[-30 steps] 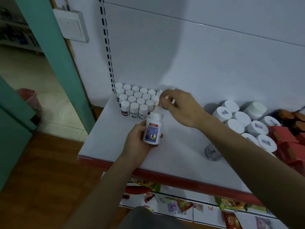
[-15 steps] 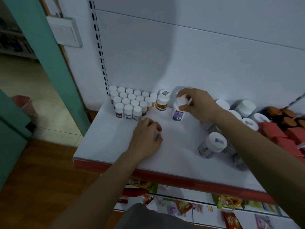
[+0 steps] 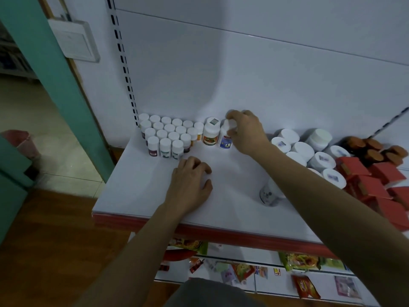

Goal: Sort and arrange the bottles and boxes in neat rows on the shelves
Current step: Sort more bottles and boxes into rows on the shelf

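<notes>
Blue-labelled white plastic bottle (image 3: 225, 141), twelve o'clock — our right hand (image 3: 246, 132) grips it; nudging could topple its orange-labelled neighbour (image 3: 210, 135).

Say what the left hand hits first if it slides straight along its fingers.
Likely the orange-label bottle at the back. The left hand points just right of the small white-capped bottles, so it might clip those instead; the angle is unclear.

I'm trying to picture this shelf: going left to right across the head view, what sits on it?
Cluster of small white-capped bottles → orange-label bottle → blue-label bottle, gripped by the right hand → large white-lidded jars → red boxes.
</notes>
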